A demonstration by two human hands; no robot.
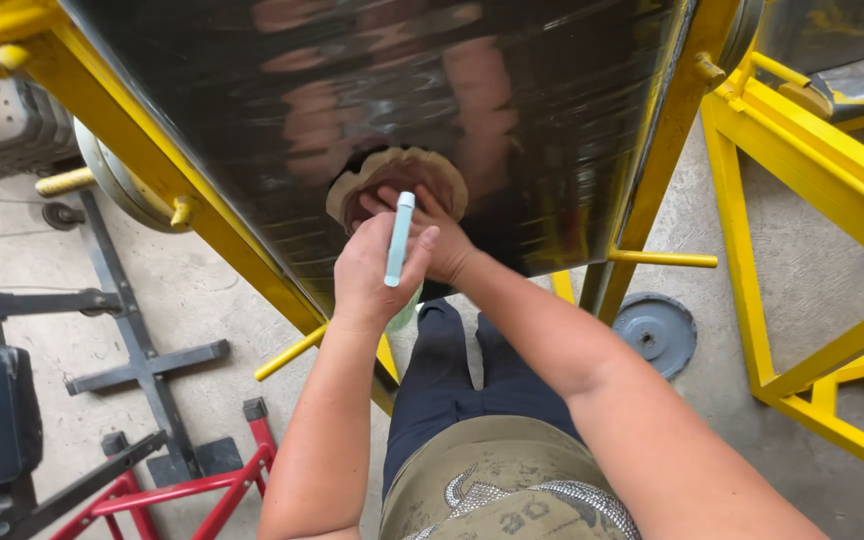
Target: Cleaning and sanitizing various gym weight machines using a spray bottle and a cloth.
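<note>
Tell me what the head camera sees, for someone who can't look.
The left hand holds a light blue tube against a torn hole in a shiny black padded bench. The right hand presses beside the hole, among yellow gym frames.

The left hand (372, 275) hides most of the right hand (437, 240).

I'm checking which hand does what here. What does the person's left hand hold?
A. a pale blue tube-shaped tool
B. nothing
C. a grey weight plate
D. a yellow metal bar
A: the left hand grips a slim pale blue tube-shaped tool, upright, in front of the glossy black padded surface.
</note>
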